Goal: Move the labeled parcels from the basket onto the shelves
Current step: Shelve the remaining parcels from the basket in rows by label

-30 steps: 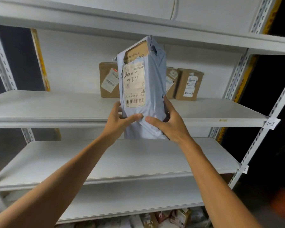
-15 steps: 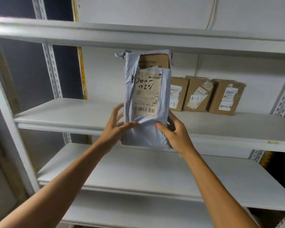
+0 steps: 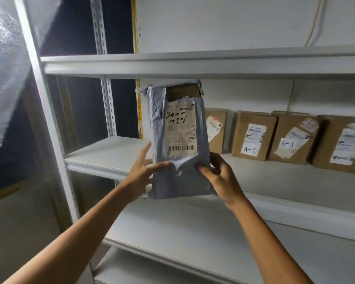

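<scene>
Parcel (image 3: 179, 132) upright, long axis vert; L hand (image 3: 142, 173), R hand (image 3: 220, 177) grip lower end

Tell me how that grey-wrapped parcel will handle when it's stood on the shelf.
The grey parcel is probably stiff: cardboard shows through its torn top. Its wrap is loose and wrinkled, so it may slide under the left hand and right hand. Held upright, tall and narrow, it could tip on the shelf unless leaned against the brown boxes.

head cam | worn on person's head | faces forward at shelves (image 3: 193, 66) — near | single view
</scene>
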A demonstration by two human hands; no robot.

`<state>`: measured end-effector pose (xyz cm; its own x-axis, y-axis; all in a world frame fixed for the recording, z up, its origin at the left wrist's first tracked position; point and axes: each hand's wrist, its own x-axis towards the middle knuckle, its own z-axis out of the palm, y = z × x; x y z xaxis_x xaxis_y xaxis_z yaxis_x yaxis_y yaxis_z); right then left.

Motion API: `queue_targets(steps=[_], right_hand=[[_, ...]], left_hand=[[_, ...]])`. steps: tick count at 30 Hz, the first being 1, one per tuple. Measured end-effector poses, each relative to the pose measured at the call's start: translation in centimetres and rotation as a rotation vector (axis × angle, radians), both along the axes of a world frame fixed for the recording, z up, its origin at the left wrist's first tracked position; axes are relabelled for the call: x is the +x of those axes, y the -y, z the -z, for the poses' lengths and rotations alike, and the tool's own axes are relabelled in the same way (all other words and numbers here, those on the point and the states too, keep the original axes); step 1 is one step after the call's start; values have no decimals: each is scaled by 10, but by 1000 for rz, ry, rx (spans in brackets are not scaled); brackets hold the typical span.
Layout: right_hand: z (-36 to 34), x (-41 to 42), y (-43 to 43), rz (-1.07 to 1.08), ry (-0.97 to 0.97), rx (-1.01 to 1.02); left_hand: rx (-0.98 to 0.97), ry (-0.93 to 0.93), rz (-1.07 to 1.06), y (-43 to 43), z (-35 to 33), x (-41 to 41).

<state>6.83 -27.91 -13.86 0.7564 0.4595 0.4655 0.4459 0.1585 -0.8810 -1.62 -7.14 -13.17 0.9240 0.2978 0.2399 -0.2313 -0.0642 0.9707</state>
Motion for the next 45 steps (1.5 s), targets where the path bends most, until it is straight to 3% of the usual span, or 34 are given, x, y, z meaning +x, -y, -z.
queue_targets(steps=[5,11,14,18,22,26,28,30,32,34,38,41,45], right_hand=[[-10,10,-20,-184,3,-141],[-6,22,-69,65,-191,46],[-7,22,-102,-19,-388,74],[-12,21,-149,-31,-392,203],[-11,27,-174,155,-418,311],[-12,36,-188,184,-456,526],[-14,42,-188,198,-467,633],[-13,53,-184,209,-478,711],[-12,65,-183,236,-488,756],[-11,75,-186,264,-487,768],[-11,93,-199,242,-432,718],[-18,107,-207,211,-388,704],[-28,124,-217,187,-367,675]], left_hand=[[-138,-6,-32,-35,-1,10],[-369,139,-42,-53,-12,35],[-501,241,-11,-49,-20,55],[-676,281,43,-55,-16,79],[-586,157,68,-77,-12,91],[-556,38,122,-99,-7,96],[-531,56,48,-120,-5,96],[-360,131,-150,-147,-1,95],[-26,218,-415,-174,3,93],[284,274,-551,-196,7,95],[776,241,-452,-225,-4,105],[1095,241,-498,-235,-24,110],[1374,168,-447,-238,-44,126]])
